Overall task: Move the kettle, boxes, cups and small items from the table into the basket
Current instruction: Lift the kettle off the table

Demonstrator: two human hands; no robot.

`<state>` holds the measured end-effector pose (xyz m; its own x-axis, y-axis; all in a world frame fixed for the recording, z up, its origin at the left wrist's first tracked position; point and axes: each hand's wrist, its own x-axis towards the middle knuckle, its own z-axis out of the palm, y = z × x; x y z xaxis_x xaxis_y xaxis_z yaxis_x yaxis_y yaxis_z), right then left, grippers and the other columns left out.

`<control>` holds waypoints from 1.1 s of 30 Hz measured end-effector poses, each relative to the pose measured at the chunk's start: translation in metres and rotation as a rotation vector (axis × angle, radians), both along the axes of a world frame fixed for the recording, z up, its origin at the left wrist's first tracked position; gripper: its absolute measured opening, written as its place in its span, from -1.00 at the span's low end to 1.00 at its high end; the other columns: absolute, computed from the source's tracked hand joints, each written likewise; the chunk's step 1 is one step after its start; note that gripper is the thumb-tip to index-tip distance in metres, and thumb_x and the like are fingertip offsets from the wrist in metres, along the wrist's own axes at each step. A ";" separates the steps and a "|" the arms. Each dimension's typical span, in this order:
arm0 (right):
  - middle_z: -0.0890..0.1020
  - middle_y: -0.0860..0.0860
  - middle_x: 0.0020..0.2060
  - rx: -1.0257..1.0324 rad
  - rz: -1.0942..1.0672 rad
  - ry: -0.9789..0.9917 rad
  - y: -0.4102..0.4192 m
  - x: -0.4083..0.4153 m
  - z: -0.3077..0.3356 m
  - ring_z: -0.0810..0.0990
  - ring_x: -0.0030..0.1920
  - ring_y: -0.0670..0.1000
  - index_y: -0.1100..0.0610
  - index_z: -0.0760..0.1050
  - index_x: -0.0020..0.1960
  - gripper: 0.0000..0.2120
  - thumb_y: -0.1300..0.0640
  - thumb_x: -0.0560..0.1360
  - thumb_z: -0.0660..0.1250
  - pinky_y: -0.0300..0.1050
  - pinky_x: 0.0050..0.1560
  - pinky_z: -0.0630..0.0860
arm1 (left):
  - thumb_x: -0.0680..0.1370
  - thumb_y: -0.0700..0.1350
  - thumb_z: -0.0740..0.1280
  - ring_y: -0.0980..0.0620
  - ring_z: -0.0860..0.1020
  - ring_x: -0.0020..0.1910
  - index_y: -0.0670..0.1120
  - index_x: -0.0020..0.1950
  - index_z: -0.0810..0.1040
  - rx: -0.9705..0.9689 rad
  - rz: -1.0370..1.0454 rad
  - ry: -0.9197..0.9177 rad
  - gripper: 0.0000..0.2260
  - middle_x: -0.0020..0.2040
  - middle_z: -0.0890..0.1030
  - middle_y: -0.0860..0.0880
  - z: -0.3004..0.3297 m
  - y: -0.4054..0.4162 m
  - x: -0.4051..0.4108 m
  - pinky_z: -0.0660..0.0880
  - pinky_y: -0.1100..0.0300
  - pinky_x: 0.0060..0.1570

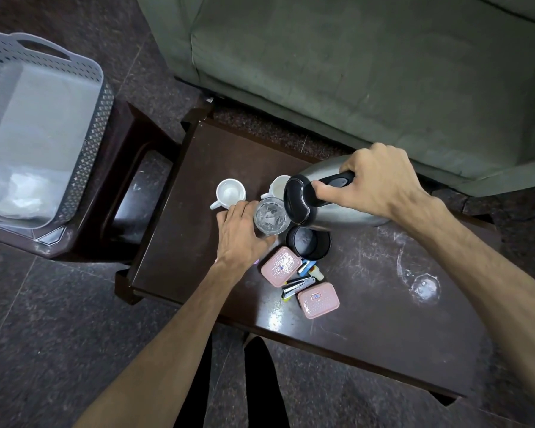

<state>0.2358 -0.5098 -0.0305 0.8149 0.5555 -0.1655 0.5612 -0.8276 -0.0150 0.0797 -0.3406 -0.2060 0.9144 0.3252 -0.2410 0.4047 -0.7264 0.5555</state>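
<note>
Two white cups [230, 190] [278, 186], two pink boxes [280, 265] [318, 299], one glass [270, 217], one black ring-shaped base [308, 242] and a cluster of small items [300, 281] sit on the dark table [383, 288]. One steel kettle [331, 196] is gripped by its handle in the right hand [371, 183], tilted over the glass, which the left hand [240, 234] wraps. One grey basket [40, 125] rests on a stool [105, 193] well left of the table, beside the green sofa [368, 72].

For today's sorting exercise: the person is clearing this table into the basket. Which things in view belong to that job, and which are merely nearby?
Part of the job:
kettle, gripped by the right hand
glass, at the left hand
two white cups
two pink boxes
black cup
nail clipper
basket

Merely nearby:
green sofa
dark stool
</note>
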 end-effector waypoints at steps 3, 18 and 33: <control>0.20 0.07 -0.66 -0.010 -0.002 0.010 -0.001 0.000 -0.001 0.25 -0.51 0.23 0.29 0.28 -0.45 -0.21 -0.50 0.30 0.19 -0.18 -0.44 0.12 | 0.33 0.12 0.57 -0.04 0.52 0.29 -0.03 0.35 0.54 -0.003 0.008 -0.008 -0.37 0.25 0.58 -0.01 0.001 -0.001 -0.001 0.26 0.06 0.29; 0.16 0.06 -0.65 0.010 -0.011 0.013 -0.007 0.001 -0.001 0.19 -0.50 0.20 0.29 0.25 -0.44 -0.20 -0.51 0.31 0.17 -0.16 -0.46 0.24 | 0.34 0.14 0.57 -0.03 0.50 0.32 -0.04 0.38 0.52 -0.005 -0.005 0.001 -0.34 0.27 0.57 0.00 0.001 0.000 -0.001 0.24 0.07 0.33; 0.23 0.10 -0.61 0.099 -0.038 0.060 -0.029 0.002 -0.002 0.14 -0.42 0.16 0.27 0.23 -0.39 -0.24 -0.49 0.33 0.20 -0.14 -0.44 0.28 | 0.35 0.14 0.57 -0.02 0.50 0.34 -0.02 0.37 0.52 0.003 -0.006 -0.012 -0.36 0.29 0.58 0.00 -0.001 0.000 -0.002 0.23 0.06 0.35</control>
